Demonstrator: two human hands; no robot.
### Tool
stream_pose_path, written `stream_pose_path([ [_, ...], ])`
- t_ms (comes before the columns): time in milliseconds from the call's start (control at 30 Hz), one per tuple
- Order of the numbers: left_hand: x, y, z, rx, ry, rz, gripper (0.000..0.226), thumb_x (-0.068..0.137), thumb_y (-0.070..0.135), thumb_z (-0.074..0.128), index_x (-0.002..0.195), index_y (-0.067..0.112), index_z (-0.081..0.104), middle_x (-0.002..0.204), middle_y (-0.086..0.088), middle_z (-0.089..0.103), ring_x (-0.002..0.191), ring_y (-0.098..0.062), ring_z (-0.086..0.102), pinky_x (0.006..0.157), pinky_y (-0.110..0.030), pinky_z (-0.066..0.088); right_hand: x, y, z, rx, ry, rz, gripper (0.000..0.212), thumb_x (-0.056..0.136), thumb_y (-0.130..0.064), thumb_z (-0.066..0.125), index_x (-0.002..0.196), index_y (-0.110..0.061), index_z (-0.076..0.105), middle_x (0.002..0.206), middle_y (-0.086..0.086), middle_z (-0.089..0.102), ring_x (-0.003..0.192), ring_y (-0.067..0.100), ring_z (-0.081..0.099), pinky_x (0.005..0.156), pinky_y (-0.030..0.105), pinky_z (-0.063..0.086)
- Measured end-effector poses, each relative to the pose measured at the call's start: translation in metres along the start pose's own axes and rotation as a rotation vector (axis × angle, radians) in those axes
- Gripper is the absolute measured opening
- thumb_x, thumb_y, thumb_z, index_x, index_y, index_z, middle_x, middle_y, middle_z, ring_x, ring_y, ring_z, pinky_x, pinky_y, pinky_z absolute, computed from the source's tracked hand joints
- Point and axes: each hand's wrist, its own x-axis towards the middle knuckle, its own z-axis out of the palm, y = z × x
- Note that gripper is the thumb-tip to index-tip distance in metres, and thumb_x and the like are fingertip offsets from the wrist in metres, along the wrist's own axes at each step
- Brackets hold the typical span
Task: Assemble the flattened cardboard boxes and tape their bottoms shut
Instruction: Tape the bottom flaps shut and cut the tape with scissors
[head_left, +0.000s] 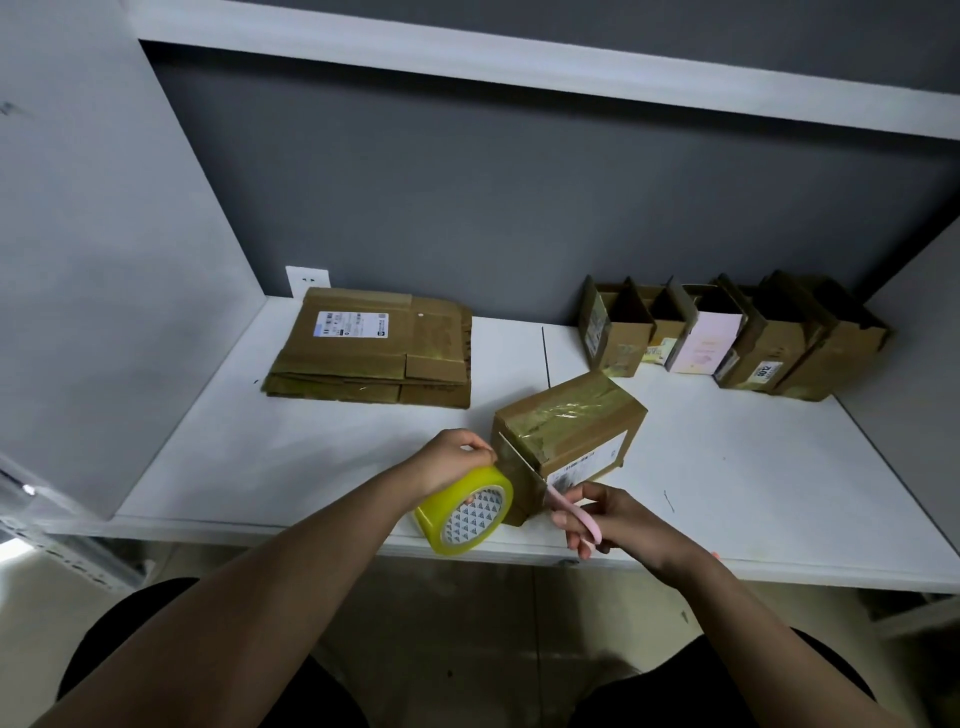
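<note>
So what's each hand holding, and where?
Left hand grips the tape roll by its top rim; right hand holds the pink cutter by its handle.

One taped box (569, 431) near centre. One stack of flattened boxes (371, 348) at ten o'clock, exact number unclear. About five open assembled boxes (727, 332) in a row at two o'clock. One tape roll (465, 512). One pink cutter (574, 514).
</note>
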Motion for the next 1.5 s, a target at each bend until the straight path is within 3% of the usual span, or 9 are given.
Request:
stream_pose_path([
  [233,-0.006,0.003,0.000,0.028,0.020,-0.012,0.018,0.092,0.027,0.059,0.102,0.014,0.066,0.101,-0.008,0.064,0.092,-0.024,0.063,0.083,-0.035,0.052,-0.003,-0.009,0.006,0.020,-0.068,-0.001,0.033,0.089,-0.044,0.062,0.079,-0.014,0.053,0.068,0.008,0.056,0.061,0.014,0.053,0.059,0.023,0.036],
  [400,-0.012,0.003,-0.004,0.093,0.011,-0.019,0.021,0.091,0.026,0.058,0.104,0.011,0.066,0.099,-0.009,0.064,0.091,-0.024,0.063,0.081,-0.033,0.051,-0.006,-0.008,0.009,-0.054,-0.037,0.034,0.022,0.089,-0.032,0.066,0.096,-0.012,0.058,0.067,0.004,0.062,0.059,0.013,0.054,0.056,0.022,0.036],
  [767,-0.044,-0.017,-0.050,0.136,-0.020,-0.037,0.017,0.090,0.036,0.061,0.103,0.025,0.066,0.103,0.005,0.059,0.093,-0.013,0.057,0.075,-0.025,0.048,0.001,-0.003,0.031,-0.016,-0.045,0.041,0.032,0.085,-0.033,0.071,0.107,-0.014,0.058,0.070,0.001,0.061,0.066,0.014,0.057,0.061,0.021,0.047],
  [933,-0.059,-0.034,-0.086,0.080,0.109,-0.011,0.014,0.092,0.031,0.060,0.101,0.024,0.067,0.103,0.008,0.059,0.091,-0.010,0.057,0.067,-0.021,0.049,0.016,-0.013,0.053,-0.004,-0.044,0.002,0.035,0.085,-0.032,0.071,0.113,-0.013,0.060,0.080,0.000,0.066,0.067,0.011,0.061,0.064,0.022,0.049],
  [1033,-0.062,-0.047,-0.097,0.040,0.252,0.000,0.010,0.093,0.026,0.059,0.100,0.023,0.065,0.102,0.008,0.057,0.084,-0.007,0.055,0.063,-0.019,0.047,0.043,-0.027,0.084,0.029,0.062,-0.031,0.025,0.093,-0.017,0.061,0.115,-0.005,0.062,0.085,0.003,0.064,0.066,0.013,0.061,0.062,0.021,0.050],
  [1200,-0.062,-0.075,-0.110,-0.107,0.443,-0.053,0.013,0.094,0.028,0.056,0.103,0.023,0.064,0.115,0.000,0.058,0.093,-0.016,0.057,0.071,-0.025,0.048,0.103,-0.030,0.124,-0.554,0.350,-0.145,0.016,0.091,-0.035,0.061,0.086,-0.022,0.070,0.077,0.007,0.068,0.066,0.024,0.060,0.065,0.025,0.045],
  [1367,-0.062,-0.092,-0.122,-0.207,0.517,-0.079,0.013,0.095,0.027,0.056,0.106,0.022,0.061,0.115,0.001,0.057,0.100,-0.019,0.055,0.081,-0.031,0.048,0.138,-0.033,0.154,-0.991,0.418,-0.249,0.039,0.097,-0.046,0.043,0.115,-0.018,0.065,0.106,0.011,0.065,0.108,0.029,0.056,0.081,0.031,0.046],
  [1433,-0.061,-0.091,-0.125,-0.239,0.513,-0.069,0.014,0.095,0.027,0.056,0.107,0.023,0.061,0.115,0.001,0.057,0.098,-0.017,0.056,0.078,-0.029,0.048,0.152,-0.027,0.163,-1.064,0.459,-0.302,0.041,0.097,-0.048,0.045,0.109,-0.016,0.067,0.098,0.011,0.068,0.106,0.029,0.055,0.078,0.032,0.047],
  [1500,-0.060,-0.090,-0.128,-0.251,0.492,-0.065,0.012,0.095,0.028,0.056,0.106,0.025,0.060,0.111,0.004,0.056,0.091,-0.012,0.055,0.067,-0.022,0.048,0.167,-0.024,0.169,-1.122,0.464,-0.326,0.035,0.089,-0.047,0.060,0.091,-0.014,0.072,0.079,0.009,0.071,0.087,0.031,0.062,0.064,0.033,0.050],
])
